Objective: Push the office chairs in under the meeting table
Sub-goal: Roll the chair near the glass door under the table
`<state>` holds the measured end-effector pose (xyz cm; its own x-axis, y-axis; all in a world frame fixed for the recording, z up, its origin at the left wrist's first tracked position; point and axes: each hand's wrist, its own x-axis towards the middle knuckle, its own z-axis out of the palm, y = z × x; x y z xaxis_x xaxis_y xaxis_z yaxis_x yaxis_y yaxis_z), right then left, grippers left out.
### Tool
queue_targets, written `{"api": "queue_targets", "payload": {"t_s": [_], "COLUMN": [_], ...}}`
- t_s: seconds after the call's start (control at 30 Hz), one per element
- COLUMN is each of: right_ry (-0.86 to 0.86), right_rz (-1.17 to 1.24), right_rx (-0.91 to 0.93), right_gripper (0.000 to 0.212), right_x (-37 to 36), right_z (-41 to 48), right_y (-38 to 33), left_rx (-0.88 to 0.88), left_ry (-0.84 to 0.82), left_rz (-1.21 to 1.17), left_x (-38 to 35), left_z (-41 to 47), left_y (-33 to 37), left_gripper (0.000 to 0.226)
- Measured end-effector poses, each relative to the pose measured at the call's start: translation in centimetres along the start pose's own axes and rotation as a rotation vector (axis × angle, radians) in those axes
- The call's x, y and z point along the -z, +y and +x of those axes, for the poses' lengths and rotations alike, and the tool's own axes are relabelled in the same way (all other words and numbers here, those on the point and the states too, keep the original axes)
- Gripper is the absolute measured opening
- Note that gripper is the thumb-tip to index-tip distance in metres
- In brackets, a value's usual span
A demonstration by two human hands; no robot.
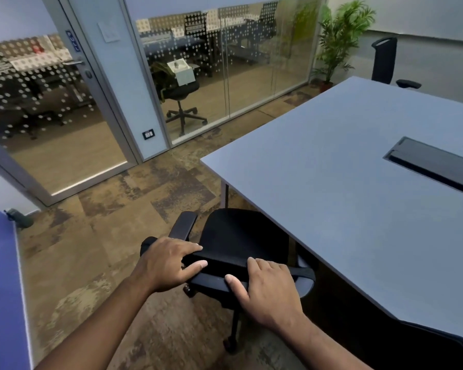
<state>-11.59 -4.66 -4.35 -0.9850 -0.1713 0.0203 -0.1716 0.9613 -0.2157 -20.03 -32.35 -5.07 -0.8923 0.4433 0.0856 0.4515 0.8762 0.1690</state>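
Note:
A black office chair [238, 236] stands at the near corner of the grey meeting table [332, 182], its seat partly under the table edge. My left hand [169, 265] grips the left end of the chair's backrest top. My right hand [267, 289] lies over the right part of the same backrest, fingers curled on it. One armrest [183, 225] shows at the left; the other is hidden. A second black chair [384, 61] stands at the table's far side. The back of a third chair [444, 345] shows at the bottom right, tucked against the table.
A black cable box [433, 165] is set into the tabletop. Glass wall and door [64, 116] run along the left and back. A potted palm [337, 41] stands in the far corner. A purple panel [0, 289] is at my left. Patterned carpet [104, 249] lies between.

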Motion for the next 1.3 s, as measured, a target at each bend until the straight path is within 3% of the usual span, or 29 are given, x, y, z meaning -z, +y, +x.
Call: {"api": "queue_targets", "payload": {"t_s": [0.43, 0.6, 0.87, 1.3], "right_ry": [0.052, 0.163, 0.16, 0.229], "right_rz": [0.01, -0.042, -0.027, -0.044], "right_rx": [-0.097, -0.189, -0.338, -0.401], "right_gripper": [0.075, 0.075, 0.08, 0.075], "right_x": [0.7, 0.0, 0.9, 0.6], "right_z": [0.6, 0.8, 2.4, 6.6], "right_y": [2.4, 3.7, 4.4, 6.9], "left_rx": [-0.233, -0.323, -0.442, -0.6], "left_ry": [-0.022, -0.03, -0.024, -0.043], "left_rz": [-0.005, -0.02, -0.043, -0.052], "left_x": [-0.2, -0.3, -1.0, -1.6], "left_z": [7.2, 10.3, 15.6, 24.3], "left_y": [-1.4, -1.5, -1.0, -0.8], "left_gripper": [0.066, 0.062, 0.062, 0.056]}}
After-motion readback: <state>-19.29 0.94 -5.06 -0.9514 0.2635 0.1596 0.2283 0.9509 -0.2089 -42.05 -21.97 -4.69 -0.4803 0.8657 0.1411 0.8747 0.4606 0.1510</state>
